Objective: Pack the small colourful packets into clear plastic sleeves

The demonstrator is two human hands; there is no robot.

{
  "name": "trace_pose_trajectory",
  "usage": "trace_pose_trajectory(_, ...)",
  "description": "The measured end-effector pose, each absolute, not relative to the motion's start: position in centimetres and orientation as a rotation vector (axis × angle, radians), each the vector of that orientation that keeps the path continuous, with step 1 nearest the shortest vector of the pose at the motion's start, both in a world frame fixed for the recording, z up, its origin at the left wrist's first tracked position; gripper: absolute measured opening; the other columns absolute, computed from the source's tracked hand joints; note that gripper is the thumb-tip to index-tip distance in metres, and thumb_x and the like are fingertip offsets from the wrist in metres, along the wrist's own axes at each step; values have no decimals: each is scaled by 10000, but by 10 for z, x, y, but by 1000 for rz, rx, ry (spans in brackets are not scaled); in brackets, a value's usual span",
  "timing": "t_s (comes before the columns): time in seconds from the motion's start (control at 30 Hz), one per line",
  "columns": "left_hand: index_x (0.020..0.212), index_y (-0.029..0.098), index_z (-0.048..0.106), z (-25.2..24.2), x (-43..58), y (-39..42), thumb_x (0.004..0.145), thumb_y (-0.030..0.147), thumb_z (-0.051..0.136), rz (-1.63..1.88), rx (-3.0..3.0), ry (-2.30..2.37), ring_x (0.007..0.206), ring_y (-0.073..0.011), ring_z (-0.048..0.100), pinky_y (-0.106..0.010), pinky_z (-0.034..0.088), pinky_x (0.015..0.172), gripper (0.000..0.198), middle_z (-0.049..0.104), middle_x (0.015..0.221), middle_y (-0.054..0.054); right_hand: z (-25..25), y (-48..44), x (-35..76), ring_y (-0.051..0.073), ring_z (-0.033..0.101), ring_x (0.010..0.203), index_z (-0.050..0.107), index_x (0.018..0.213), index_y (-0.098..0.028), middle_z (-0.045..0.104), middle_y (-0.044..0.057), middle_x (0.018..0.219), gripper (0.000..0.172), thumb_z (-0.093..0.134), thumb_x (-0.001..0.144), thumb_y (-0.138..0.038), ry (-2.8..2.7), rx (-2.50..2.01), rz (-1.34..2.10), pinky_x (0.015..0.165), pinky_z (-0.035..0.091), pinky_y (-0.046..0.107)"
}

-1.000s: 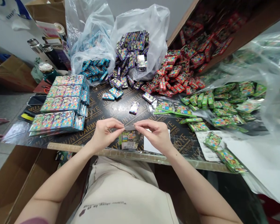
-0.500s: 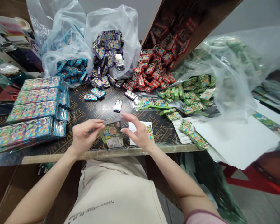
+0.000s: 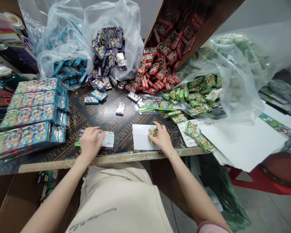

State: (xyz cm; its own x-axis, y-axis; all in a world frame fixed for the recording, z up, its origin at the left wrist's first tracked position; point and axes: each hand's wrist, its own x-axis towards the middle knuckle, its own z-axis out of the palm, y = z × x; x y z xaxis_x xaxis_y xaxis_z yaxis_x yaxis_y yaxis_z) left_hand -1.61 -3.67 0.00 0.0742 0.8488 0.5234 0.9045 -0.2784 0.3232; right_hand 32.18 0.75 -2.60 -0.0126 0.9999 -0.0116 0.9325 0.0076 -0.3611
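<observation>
My left hand (image 3: 91,142) lies palm down on a flat sealed packet (image 3: 106,139) near the table's front edge, fingers curled over its left part. My right hand (image 3: 161,136) rests on a white paper sheet (image 3: 140,140) and its fingers close on a small green packet (image 3: 153,132). A single purple packet (image 3: 120,108) lies alone further back between the hands.
Stacked filled packs (image 3: 31,111) stand at the left. Heaps of blue (image 3: 69,69), purple (image 3: 109,55), red (image 3: 157,69) and green (image 3: 196,94) small packets spill from plastic bags and a box at the back. White sheets (image 3: 244,142) overhang the table's right side.
Both hands held one packet upright between them. The left hand has laid it flat on the table to the left; the right hand moved right onto the green packet. The view swung right.
</observation>
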Motion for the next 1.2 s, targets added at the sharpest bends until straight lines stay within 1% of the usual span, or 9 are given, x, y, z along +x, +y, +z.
trace_pose_trajectory(0.17, 1013, 130, 626, -12, 92, 6, 798, 183, 640, -617, -2963, -1211, 1236, -308, 499, -472, 432, 1021, 222, 590, 1263, -162, -23, 9, 342, 289, 595, 936, 484, 1335, -151, 552, 142, 1057, 590, 597, 785, -332, -1923, -2040, 277, 820, 487, 406)
trace_pose_trajectory(0.27, 1011, 83, 603, -23, 121, 27, 822, 88, 560, -271, -3038, -1186, 1112, -295, 573, -451, 479, 928, 194, 640, 1112, -193, -14, 3, 360, 313, 595, 960, 576, 1206, -138, 600, 165, 1016, 506, 630, 779, -404, -1801, -2023, 198, 842, 477, 450)
trace_pose_trajectory(0.37, 902, 88, 604, -24, 126, 36, 866, 55, 476, -85, -3049, -1229, 884, -252, 627, -367, 517, 736, 137, 664, 877, -153, -12, -8, 366, 240, 648, 705, 587, 1111, -159, 646, 77, 759, 550, 550, 797, -610, -1478, -1935, 664, 671, 529, 391)
trace_pose_trajectory(0.47, 876, 113, 598, -15, 123, 28, 901, 86, 451, -146, -3056, -1164, 835, -226, 619, -334, 505, 702, 152, 655, 866, -130, -18, -14, 362, 184, 618, 471, 432, 1307, -201, 626, -8, 602, 775, 391, 788, -774, -1090, -1754, 1343, 471, 500, 305)
trace_pose_trajectory(0.57, 913, 131, 598, -7, 121, 1, 931, 129, 428, -370, -3066, -923, 837, -205, 605, -314, 492, 709, 170, 652, 879, -107, -24, -13, 359, 160, 590, 426, 285, 1436, -212, 618, -24, 605, 893, 305, 782, -820, -902, -1569, 1510, 432, 469, 277)
trace_pose_trajectory(0.73, 882, 129, 611, -5, 124, -48, 914, 150, 461, -459, -3155, -636, 733, -184, 572, -294, 458, 625, 155, 634, 778, -79, -14, -11, 360, 132, 577, 537, 561, 1255, -198, 646, -14, 732, 698, 596, 735, -662, -981, -1449, 1527, 531, 477, 262)
trace_pose_trajectory(0.83, 923, 132, 645, 1, 124, -54, 852, 361, 580, -804, -3185, -812, 820, -219, 575, -340, 479, 706, 248, 665, 886, -110, 0, -17, 356, 120, 577, 608, 632, 1161, -200, 663, -21, 800, 607, 797, 614, -404, -1115, -1387, 1539, 583, 467, 237)
trace_pose_trajectory(0.97, 1129, 189, 645, 22, 121, -38, 774, 466, 680, -1216, -2935, -1452, 1067, -288, 544, -456, 406, 931, 452, 646, 1174, -136, 20, -26, 342, 127, 591, 661, 624, 1172, -213, 672, -9, 822, 545, 782, 663, -328, -1140, -1255, 1613, 608, 462, 234)
trace_pose_trajectory(1.2, 706, 202, 733, 41, 113, -18, 708, 237, 761, -1279, -3013, -2214, 660, -183, 622, -307, 420, 696, 45, 719, 687, -20, 35, -26, 321, 136, 568, 632, 671, 1053, -222, 654, -18, 736, 449, 799, 641, -347, -1309, -1280, 1483, 600, 458, 261)
